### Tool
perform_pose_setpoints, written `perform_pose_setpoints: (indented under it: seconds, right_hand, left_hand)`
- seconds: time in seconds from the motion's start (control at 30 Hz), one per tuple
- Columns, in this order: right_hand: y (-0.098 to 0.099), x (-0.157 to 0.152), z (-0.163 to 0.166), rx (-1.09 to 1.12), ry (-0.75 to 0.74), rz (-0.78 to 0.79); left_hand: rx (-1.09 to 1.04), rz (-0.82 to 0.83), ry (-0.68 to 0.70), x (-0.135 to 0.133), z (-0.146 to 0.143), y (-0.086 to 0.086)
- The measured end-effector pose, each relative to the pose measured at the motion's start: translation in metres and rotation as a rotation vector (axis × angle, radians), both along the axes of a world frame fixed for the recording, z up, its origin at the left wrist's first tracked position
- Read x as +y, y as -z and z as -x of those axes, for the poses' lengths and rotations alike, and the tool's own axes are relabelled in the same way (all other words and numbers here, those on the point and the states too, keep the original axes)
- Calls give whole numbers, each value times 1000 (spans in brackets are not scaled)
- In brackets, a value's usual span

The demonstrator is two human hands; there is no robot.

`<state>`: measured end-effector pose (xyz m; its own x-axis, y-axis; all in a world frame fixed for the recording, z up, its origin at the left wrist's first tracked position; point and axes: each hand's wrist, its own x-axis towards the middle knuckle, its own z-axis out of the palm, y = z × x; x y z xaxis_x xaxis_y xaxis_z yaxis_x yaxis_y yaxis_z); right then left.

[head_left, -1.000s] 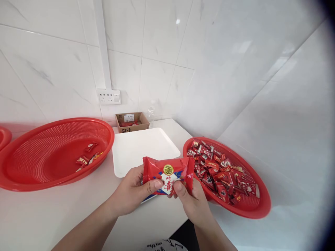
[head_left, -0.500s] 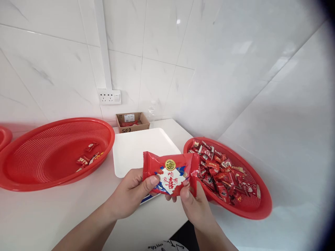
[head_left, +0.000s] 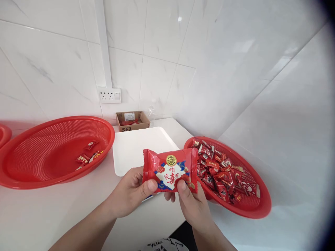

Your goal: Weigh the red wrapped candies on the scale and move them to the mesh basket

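A red candy packet (head_left: 170, 169) with a round gold emblem, a white diamond and red Chinese characters faces me, held level in both hands. My left hand (head_left: 132, 191) pinches its lower left corner, thumb on the front. My right hand (head_left: 192, 200) grips the lower right part, its thumb also on the front, with fingertips showing below the packet. Behind the packet lies a white tray (head_left: 138, 141), partly hidden by it. To the right, a red basket (head_left: 264, 205) holds many small wrapped candies (head_left: 225, 174).
On the left, a large red mesh basket (head_left: 44, 153) contains several wrapped candies (head_left: 90, 155). A small cardboard box (head_left: 134, 126) with red packets stands against the tiled wall, below a power socket (head_left: 109, 95). Another red basket's edge (head_left: 4, 134) shows at far left.
My right thumb has shifted slightly inward and up on the packet front. The packet has tilted a little, showing more of its blue pattern.
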<state>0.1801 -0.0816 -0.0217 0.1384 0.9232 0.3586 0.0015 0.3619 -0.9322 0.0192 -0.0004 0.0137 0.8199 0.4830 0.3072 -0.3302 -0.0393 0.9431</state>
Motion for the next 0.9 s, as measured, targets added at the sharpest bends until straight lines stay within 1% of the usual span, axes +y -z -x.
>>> perform_pose_setpoints:
  seconds: [0.1,0.2,0.33,0.47,0.57,0.7,0.9]
  right_hand:
    - [0,0,2,19,-3,4]
    - [-7,-1,7,33,-38,-2]
    - [-22,-2,14,37,-120,-14]
    - [-30,-2,17,22,-115,-38]
    - [-30,-1,18,17,-103,-51]
    - [-26,-2,20,68,-114,-72]
    - [-18,-4,21,98,-60,1]
  left_hand:
    - [20,17,51,0,0,-2]
    - [63,60,24,-1,0,0]
    - [44,92,2,-4,-2,2]
    - [34,110,-9,-6,-3,2]
    - [36,110,-19,-7,-3,2]
    - [32,107,-7,-8,-4,3]
    - [36,116,38,-8,-3,3]
